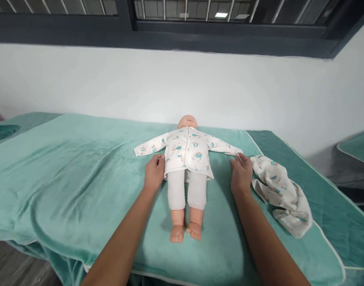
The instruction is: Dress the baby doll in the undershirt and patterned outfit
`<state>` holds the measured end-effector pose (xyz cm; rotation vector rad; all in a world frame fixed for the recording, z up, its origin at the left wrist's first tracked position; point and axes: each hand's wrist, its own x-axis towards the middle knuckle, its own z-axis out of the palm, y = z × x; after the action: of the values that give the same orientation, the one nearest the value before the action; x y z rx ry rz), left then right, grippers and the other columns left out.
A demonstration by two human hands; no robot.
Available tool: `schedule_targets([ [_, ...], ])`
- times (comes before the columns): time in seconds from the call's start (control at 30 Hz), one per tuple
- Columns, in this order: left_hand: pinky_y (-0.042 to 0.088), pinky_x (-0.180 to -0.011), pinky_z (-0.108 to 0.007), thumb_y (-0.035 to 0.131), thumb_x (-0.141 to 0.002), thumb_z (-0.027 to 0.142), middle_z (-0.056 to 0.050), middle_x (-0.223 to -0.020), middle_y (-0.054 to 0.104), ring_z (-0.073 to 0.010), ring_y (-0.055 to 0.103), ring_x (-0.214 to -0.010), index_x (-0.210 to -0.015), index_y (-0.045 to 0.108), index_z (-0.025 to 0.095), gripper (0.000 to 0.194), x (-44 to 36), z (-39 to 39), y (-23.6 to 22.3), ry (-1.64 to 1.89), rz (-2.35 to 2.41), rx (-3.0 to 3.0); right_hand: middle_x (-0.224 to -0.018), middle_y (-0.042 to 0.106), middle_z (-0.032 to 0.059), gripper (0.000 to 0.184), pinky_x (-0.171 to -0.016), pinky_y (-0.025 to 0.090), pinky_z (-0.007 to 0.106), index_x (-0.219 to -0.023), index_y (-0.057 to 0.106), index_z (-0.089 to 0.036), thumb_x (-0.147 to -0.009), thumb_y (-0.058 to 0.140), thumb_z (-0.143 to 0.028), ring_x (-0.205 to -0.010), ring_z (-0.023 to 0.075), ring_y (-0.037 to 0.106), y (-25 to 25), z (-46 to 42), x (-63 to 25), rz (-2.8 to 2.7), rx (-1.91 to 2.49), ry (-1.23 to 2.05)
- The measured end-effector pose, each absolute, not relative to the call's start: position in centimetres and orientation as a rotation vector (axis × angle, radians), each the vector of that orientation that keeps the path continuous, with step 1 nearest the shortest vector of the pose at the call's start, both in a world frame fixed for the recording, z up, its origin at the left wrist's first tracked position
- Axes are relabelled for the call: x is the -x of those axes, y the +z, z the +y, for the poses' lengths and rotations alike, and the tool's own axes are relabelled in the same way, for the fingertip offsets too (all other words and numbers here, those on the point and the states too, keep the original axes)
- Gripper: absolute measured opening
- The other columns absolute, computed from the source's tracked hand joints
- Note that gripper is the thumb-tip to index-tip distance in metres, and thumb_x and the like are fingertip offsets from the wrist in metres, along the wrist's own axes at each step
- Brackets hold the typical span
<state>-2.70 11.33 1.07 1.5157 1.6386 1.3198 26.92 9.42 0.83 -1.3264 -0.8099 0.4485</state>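
Note:
A baby doll lies on its back with its arms out to the sides, its head toward the wall. It wears a white printed jacket and white leggings; its feet are bare. My left hand is at the jacket's side below the sleeve, its fingers bent and closed on the fabric edge. At the cuff of the sleeve on the right, my right hand pinches the end between thumb and fingers. Beside that hand lies a crumpled printed white baby garment.
The doll rests on a green plush blanket, wrinkled on the left and draped over the front edge. A darker green cover shows at right. Behind stands a white wall under a dark-framed barred window.

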Motion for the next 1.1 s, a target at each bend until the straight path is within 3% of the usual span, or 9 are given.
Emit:
schedule_targets([
  [0.2,0.046,-0.072,-0.030,0.047,-0.093,0.044,-0.004,-0.086,0.075,-0.0198,0.063,-0.076,-0.101,0.072,0.019,0.037,3.1,10.1,0.7,1.288,1.573,-1.598,-0.154,0.041,0.0212,0.040,-0.120,0.015,0.062,-0.124,0.055,-0.013,-0.085,0.049,-0.022,-0.151,0.0361,0.022,3.8,4.6,-30.5,-1.665,1.983,-0.372],
  [0.27,0.046,-0.072,-0.029,0.047,-0.093,0.044,-0.004,-0.086,0.075,-0.0190,0.063,-0.076,-0.100,0.072,0.019,0.036,3.1,9.5,0.8,1.327,1.540,-1.574,-0.151,0.044,0.0250,0.039,-0.114,0.020,0.069,-0.122,0.057,-0.012,-0.085,0.054,-0.026,-0.147,0.0435,0.026,5.0,3.4,-33.0,-1.691,2.225,-0.425],
  [0.37,0.047,-0.074,-0.030,0.047,-0.093,0.043,-0.004,-0.091,0.075,-0.0193,0.064,-0.080,-0.101,0.071,0.019,0.036,2.9,7.9,1.3,1.406,1.546,-1.582,-0.129,0.056,0.0298,0.038,-0.094,0.040,0.068,-0.112,0.060,-0.014,-0.080,0.064,-0.035,-0.125,0.0512,0.050,6.3,2.4,-36.4,-1.578,2.481,-0.178],
  [0.43,0.047,-0.078,-0.031,0.046,-0.094,0.043,-0.005,-0.097,0.076,-0.0201,0.065,-0.085,-0.102,0.071,0.019,0.035,2.7,6.4,1.7,1.441,1.534,-1.658,-0.115,0.060,0.0288,0.035,-0.083,0.045,0.060,-0.106,0.062,-0.015,-0.076,0.067,-0.031,-0.107,0.0474,0.060,6.9,2.0,-37.9,-1.530,2.469,0.003],
  [0.6,0.048,-0.074,-0.029,0.049,-0.093,0.044,-0.003,-0.093,0.074,-0.0185,0.063,-0.080,-0.101,0.071,0.020,0.034,2.2,2.8,2.4,1.298,1.334,-1.707,-0.105,0.067,0.0187,0.037,-0.079,0.046,0.042,-0.109,0.064,-0.015,-0.072,0.060,-0.018,-0.091,0.0309,0.065,8.0,1.8,-37.4,-1.569,2.262,0.161],
  [0.73,0.046,-0.061,-0.028,0.056,-0.088,0.046,-0.001,-0.077,0.066,-0.0155,0.057,-0.065,-0.103,0.071,0.019,0.034,2.6,1.6,4.1,1.096,1.184,-1.497,-0.111,0.071,0.0096,0.042,-0.073,0.049,0.032,-0.117,0.064,-0.019,-0.075,0.060,-0.024,-0.083,0.0217,0.065,9.5,1.4,-32.5,-1.615,1.925,0.529],
  [0.87,0.052,-0.073,-0.029,0.060,-0.088,0.048,-0.007,-0.104,0.071,-0.0210,0.066,-0.094,-0.117,0.067,0.020,0.041,2.8,0.9,7.3,1.026,0.987,-1.414,-0.128,0.066,0.0083,0.040,-0.088,0.050,0.033,-0.112,0.065,-0.020,-0.075,0.070,-0.033,-0.110,0.0235,0.062,11.7,0.9,-25.6,-1.545,1.316,0.920],
  [0.97,0.051,-0.096,-0.034,0.064,-0.088,0.048,-0.009,-0.136,0.063,-0.0256,0.057,-0.126,-0.133,0.059,0.024,0.051,2.3,0.6,9.8,1.059,0.778,-1.501,-0.130,0.064,0.0071,0.039,-0.098,0.048,0.036,-0.114,0.063,-0.021,-0.077,0.073,-0.031,-0.119,0.0228,0.059,13.4,0.5,-21.2,-1.544,1.063,0.992],
  [1.1,0.051,-0.097,-0.037,0.068,-0.085,0.049,-0.009,-0.124,0.069,-0.0276,0.062,-0.116,-0.123,0.063,0.019,0.048,1.7,0.9,12.5,1.263,0.694,-1.467,-0.127,0.064,0.0054,0.039,-0.101,0.048,0.038,-0.117,0.061,-0.023,-0.080,0.072,-0.023,-0.121,0.0215,0.058,15.6,-0.4,-17.4,-1.723,0.861,1.053],
])
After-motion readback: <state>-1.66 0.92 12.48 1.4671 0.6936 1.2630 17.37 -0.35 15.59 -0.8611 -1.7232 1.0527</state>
